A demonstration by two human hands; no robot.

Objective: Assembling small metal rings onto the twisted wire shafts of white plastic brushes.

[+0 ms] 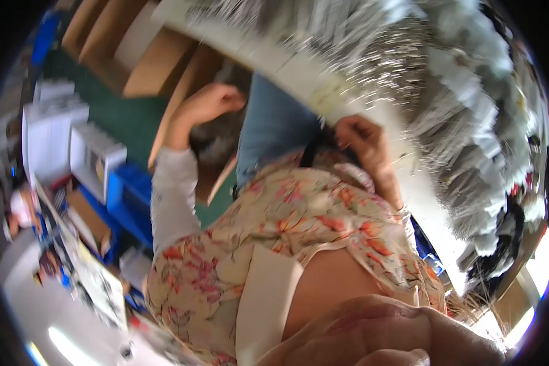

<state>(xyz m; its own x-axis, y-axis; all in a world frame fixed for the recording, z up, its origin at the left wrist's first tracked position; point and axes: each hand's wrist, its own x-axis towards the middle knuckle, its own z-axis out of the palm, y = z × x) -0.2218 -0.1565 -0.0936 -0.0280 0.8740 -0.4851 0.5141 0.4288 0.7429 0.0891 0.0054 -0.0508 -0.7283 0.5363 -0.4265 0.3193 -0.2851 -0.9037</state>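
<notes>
Both grips are partly curled, any contents indeterminable: right hand (360,135) at the near edge of the white table (294,66), nearer the silver-white stranded bundles (460,116), ahead-right; left hand (210,105) over the open brown cardboard box (221,182).

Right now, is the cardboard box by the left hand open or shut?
Open: the cardboard box has its flaps spread apart, and its inside shows.
</notes>
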